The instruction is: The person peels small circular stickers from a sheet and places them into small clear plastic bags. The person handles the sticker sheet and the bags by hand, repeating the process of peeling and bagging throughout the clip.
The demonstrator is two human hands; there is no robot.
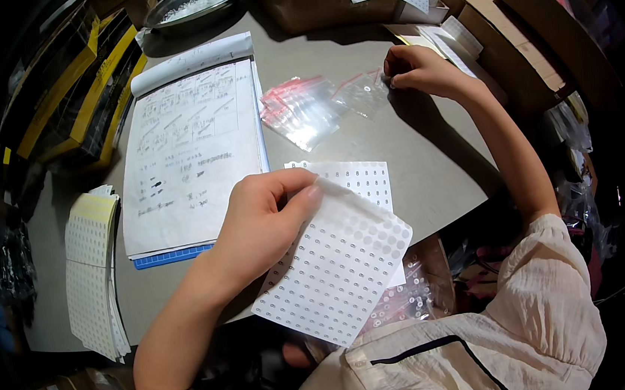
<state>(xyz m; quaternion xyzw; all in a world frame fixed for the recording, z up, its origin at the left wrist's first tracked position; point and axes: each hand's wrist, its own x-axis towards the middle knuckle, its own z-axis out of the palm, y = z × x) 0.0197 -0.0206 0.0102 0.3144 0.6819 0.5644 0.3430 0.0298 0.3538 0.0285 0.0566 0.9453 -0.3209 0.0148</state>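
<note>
My left hand point(266, 222) pinches the top corner of a white sheet of small round stickers point(328, 276) between thumb and fingers. The sheet tilts over the table's near edge, and the round spots near its upper right side look bare. Partly beneath it lies a second sticker sheet point(371, 182). Out to the far right, my right hand point(421, 72) is closed, its fingertips at the edge of small clear zip bags point(363, 96) with red strips. Whatever those fingertips hold is hidden. A fanned pile of similar bags point(301, 113) lies just to the left.
A clipboard with written pages point(189, 162) lies at left, beside a stack of sticker sheets point(90, 269). A metal bowl of small white pieces point(196, 3) stands at the back. Cardboard boxes point(508, 33) line the right. Below the near edge sits a box of bagged parts point(412, 291).
</note>
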